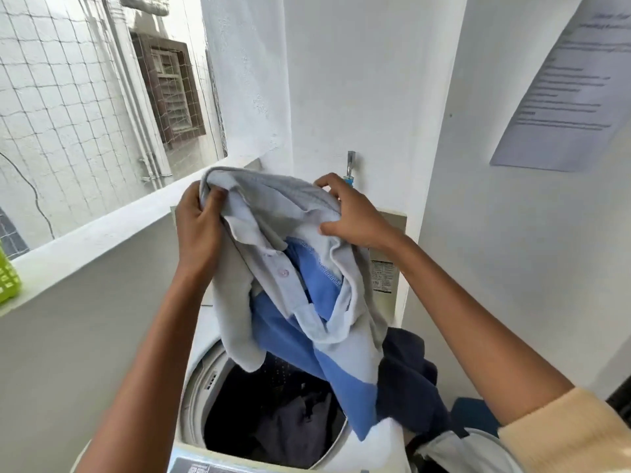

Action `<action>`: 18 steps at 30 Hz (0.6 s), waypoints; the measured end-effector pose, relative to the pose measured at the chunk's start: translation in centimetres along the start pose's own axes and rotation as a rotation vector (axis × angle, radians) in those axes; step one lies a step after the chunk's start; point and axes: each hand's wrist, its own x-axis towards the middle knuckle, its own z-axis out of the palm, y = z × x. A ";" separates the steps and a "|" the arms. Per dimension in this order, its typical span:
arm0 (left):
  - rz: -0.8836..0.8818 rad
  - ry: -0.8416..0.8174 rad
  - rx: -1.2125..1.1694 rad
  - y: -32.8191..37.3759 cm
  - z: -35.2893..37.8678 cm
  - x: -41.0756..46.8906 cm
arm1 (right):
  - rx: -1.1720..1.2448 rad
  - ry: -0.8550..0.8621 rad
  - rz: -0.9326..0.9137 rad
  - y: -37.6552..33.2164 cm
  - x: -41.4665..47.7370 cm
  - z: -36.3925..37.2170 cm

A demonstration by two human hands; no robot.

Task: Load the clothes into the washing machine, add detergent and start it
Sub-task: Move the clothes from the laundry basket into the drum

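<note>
- While gripping the shirt (273, 213) by its left edge in the left hand (199, 230), clutches the right edge in the right hand (358, 216).
- Dangles it over the washing machine (194, 387).

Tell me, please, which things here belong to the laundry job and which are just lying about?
Job: grey-and-blue shirt, gripped by left hand and right hand; washing machine; dark clothes inside it.
Lying about: green basket on the ledge; paper notice; wall tap.

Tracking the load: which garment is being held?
The grey-and-blue shirt, gripped by left hand and right hand over the drum; the navy garment hangs at its right, dark clothes lie inside.
</note>
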 end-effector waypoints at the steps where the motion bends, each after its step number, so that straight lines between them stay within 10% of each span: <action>1: 0.017 0.028 0.001 0.4 -0.3 0.6 | -0.074 0.076 0.023 0.2 0.3 0.3; 6: 0.127 0.049 0.033 2.0 -1.3 3.6 | -0.248 0.251 0.193 -0.6 1.6 0.9; 12: 0.185 0.048 0.078 2.4 -2.2 4.7 | 0.327 0.292 0.163 -2.8 3.4 0.6; 18: 0.041 -0.100 0.319 -0.7 -3.6 3.8 | 0.153 0.271 0.279 0.4 2.8 1.4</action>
